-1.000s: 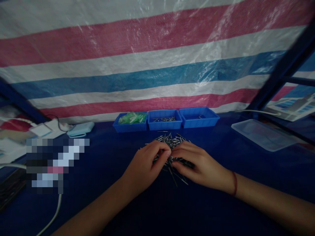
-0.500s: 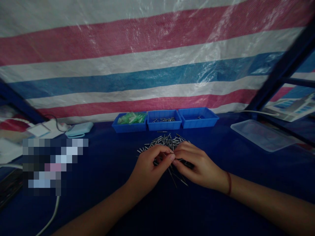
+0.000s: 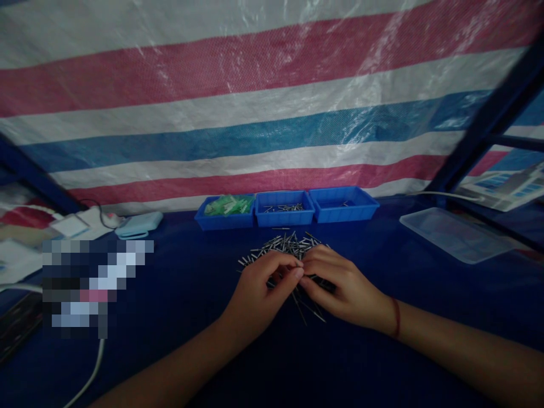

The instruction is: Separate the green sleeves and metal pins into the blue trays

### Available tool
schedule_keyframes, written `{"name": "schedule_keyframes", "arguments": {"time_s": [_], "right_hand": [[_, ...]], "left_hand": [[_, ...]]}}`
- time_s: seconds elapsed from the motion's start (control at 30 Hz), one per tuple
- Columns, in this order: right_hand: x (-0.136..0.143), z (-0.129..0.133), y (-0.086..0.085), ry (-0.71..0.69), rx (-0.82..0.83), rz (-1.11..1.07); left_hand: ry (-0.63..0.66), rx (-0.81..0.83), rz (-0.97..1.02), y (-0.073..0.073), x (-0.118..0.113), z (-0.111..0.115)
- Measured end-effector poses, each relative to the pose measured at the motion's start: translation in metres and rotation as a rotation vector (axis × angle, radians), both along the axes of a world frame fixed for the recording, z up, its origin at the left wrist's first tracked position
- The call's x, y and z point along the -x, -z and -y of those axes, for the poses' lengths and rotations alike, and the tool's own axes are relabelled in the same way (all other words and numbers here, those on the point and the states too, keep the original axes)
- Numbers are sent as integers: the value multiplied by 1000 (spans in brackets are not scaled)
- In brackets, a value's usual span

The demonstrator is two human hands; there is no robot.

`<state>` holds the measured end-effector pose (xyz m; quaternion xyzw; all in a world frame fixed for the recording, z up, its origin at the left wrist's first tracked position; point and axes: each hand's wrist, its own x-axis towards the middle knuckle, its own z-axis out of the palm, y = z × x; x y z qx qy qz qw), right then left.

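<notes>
A heap of thin metal rivet-like pins (image 3: 283, 243) lies on the dark blue tabletop (image 3: 178, 272), partly covered by my hands. My left hand (image 3: 266, 286) is pinched, thumb against forefinger, over the near side of the heap. Its fingertips meet those of my right hand (image 3: 338, 283), which is also closed in a pinch. Whatever sits between the fingertips is too small and dark to make out. A few pins poke out below the hands.
Behind the heap stand three blue bins: the left bin (image 3: 202, 221) with green-bagged pieces, the middle bin (image 3: 283, 217) with metal pins, the right bin (image 3: 344, 213) with a few. A clear plastic lid (image 3: 454, 235) lies right; a light-blue case (image 3: 139, 224) and white cable (image 3: 96, 365) lie left.
My hands stay pinched together over the heap, with only slight movement of the fingertips. The whole view has shifted very slightly.
</notes>
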<state>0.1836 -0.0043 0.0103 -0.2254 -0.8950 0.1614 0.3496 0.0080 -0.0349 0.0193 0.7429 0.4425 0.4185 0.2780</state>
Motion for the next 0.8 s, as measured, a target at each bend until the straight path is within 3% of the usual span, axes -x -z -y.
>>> {"name": "schedule_keyframes", "arguments": {"time_s": [0.5,0.8], "right_hand": [[-1,-2,2,7,-3,-58],[-2,-3,-1,83,1,-181]], "left_hand": [[19,-29,14,4,1,1],[-56,206,211,5,-2,-2]]}}
